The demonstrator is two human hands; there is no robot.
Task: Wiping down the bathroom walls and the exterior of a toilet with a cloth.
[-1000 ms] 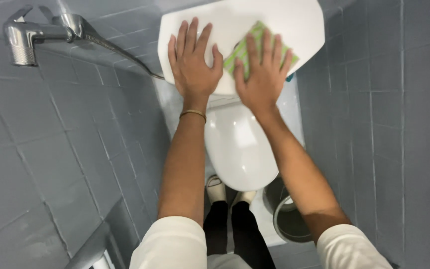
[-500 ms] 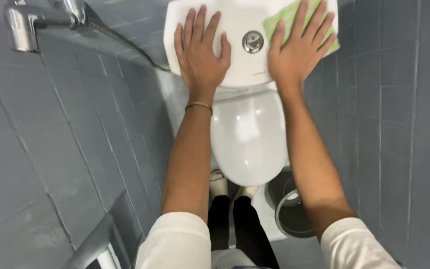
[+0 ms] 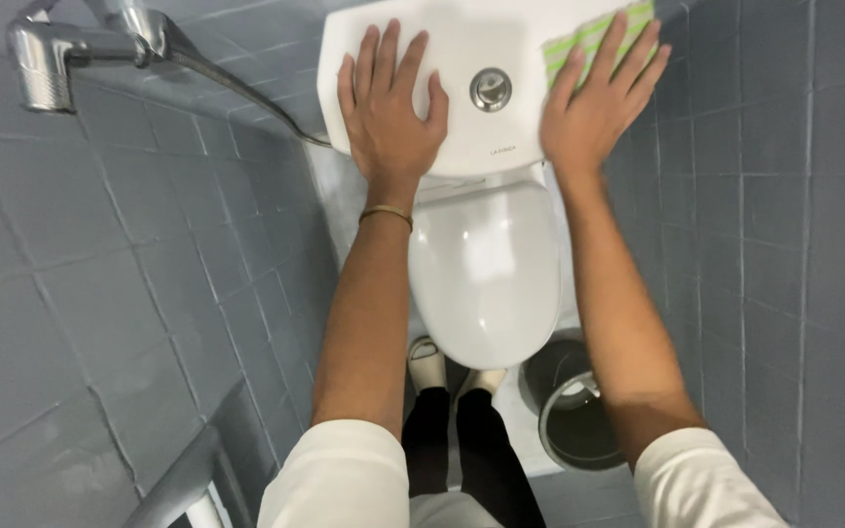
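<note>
Since a second ago the right hand has slid the green-and-white striped cloth from the middle of the cistern lid out to its right end, uncovering the round chrome flush button; the left hand has stayed on the left part of the lid. Both hands lie flat. The left hand's fingers are spread wide on the bare white porcelain and hold nothing. The right hand's fingers are spread too, pressing down on the cloth rather than gripping it. The cloth sits at the lid's right end, close to the right-hand wall, partly hidden under the palm, with its far edge at the top of the frame. A thin bangle circles the left wrist.

Below the cistern the toilet lid is shut, white and glossy, with the person's light shoes and dark trouser legs visible in front of the bowl. A round metal bin stands on the floor just right of the bowl, near the right wall.

The room is narrow and lined with grey square tiles on both sides, the grout lines paler. On the left wall, high up, a chrome tap fitting juts out, and a metal hose runs from it down toward the cistern's left side. A grey ledge shows at lower left.
</note>
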